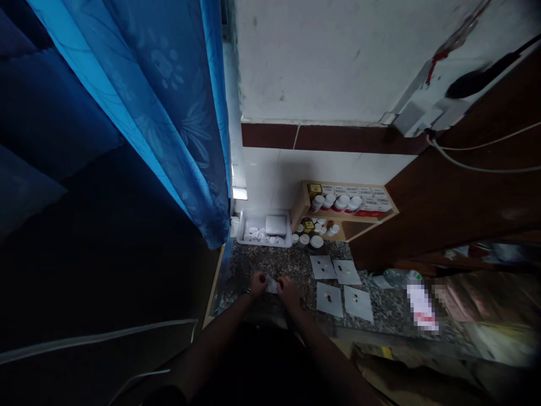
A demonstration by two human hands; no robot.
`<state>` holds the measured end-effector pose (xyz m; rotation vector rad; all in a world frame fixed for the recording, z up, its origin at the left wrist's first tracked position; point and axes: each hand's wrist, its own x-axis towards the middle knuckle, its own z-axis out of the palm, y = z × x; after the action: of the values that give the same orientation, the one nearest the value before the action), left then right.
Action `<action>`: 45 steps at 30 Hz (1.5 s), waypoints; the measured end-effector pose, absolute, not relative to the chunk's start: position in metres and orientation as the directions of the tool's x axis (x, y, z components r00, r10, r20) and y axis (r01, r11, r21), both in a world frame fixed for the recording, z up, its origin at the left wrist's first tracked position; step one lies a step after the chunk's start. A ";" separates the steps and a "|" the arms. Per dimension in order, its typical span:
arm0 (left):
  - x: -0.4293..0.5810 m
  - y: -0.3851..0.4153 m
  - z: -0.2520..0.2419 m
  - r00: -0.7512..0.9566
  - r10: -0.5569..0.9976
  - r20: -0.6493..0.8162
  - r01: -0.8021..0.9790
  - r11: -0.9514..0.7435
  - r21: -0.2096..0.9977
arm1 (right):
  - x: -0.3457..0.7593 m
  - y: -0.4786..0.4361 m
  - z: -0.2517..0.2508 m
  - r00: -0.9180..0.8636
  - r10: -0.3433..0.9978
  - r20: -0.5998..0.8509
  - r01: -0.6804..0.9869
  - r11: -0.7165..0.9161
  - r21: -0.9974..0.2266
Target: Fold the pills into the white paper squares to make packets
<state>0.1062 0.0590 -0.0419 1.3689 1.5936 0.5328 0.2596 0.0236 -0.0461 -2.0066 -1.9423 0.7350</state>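
Head view: left hand (257, 283) and right hand (288, 292) closed on a white paper (271, 286), held between them over the granite counter (270, 262). To the right, four paper squares (346, 273) carry pills (329, 299). Beyond, a tray (253, 215).

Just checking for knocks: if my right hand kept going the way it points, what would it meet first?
Your right hand would probably meet the small white paper piece first, already at its fingertips. Beyond that, it would likely reach the shallow white plastic tray, though depth is unclear.
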 end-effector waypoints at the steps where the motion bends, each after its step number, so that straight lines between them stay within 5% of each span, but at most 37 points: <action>1: 0.106 0.059 -0.042 0.060 0.927 -0.369 0.525 0.285 0.802 | 0.260 0.023 -0.046 -0.014 0.982 -0.188 0.857 -0.086 -0.509; 20: 0.110 0.055 -0.042 0.042 0.925 -0.378 0.576 0.287 0.765 | 0.257 0.021 -0.043 -0.109 0.961 -0.255 0.829 -0.054 -0.556; 33: 0.105 0.049 -0.047 0.054 0.927 -0.371 0.495 0.298 0.817 | 0.268 0.033 -0.058 -0.013 0.976 -0.219 0.586 -0.171 -0.792; 45: 0.099 0.044 -0.055 0.026 0.932 -0.363 0.289 0.340 0.895 | 0.269 0.039 -0.042 -0.150 0.955 -0.257 0.771 -0.050 -0.635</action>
<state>0.0993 0.0445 -0.0546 1.1629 1.5006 0.7310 0.2690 0.0394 -0.0415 -1.8499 -1.9607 0.9953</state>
